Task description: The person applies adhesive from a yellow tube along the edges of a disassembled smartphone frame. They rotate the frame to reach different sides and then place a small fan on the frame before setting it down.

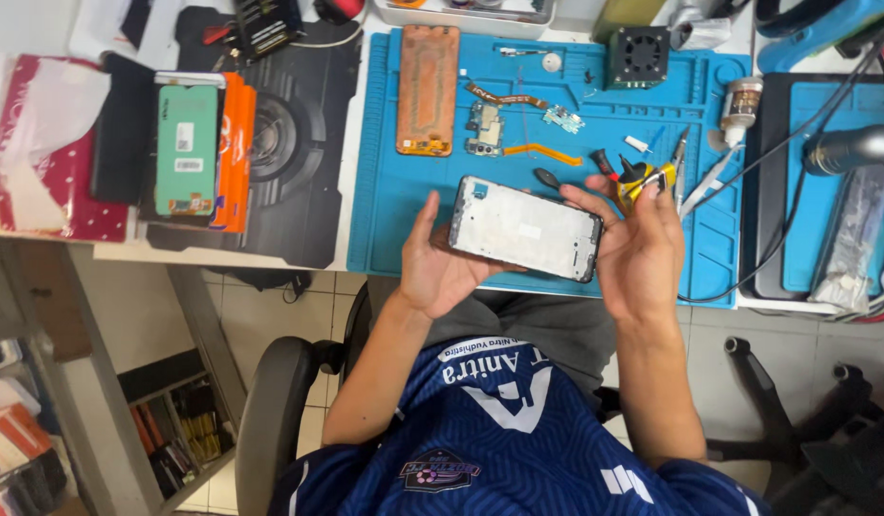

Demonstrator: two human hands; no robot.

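Both hands are cradling the phone frame (525, 228) above the table edge: left hand (440, 263) fingers gripping underneath, right hand (641, 244) also pinching yellow-handled pliers (643, 180). Risk: pliers scratching frame, or frame slipping floorward

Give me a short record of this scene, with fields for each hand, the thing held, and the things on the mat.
Left hand: left hand supports the phone frame from below
Right hand: right hand grips the frame's other end, with a yellow-and-black tool in its fingers
Surface: blue work mat
On mat: orange back cover, small circuit board, black fan block
Beside mat: green phone panel
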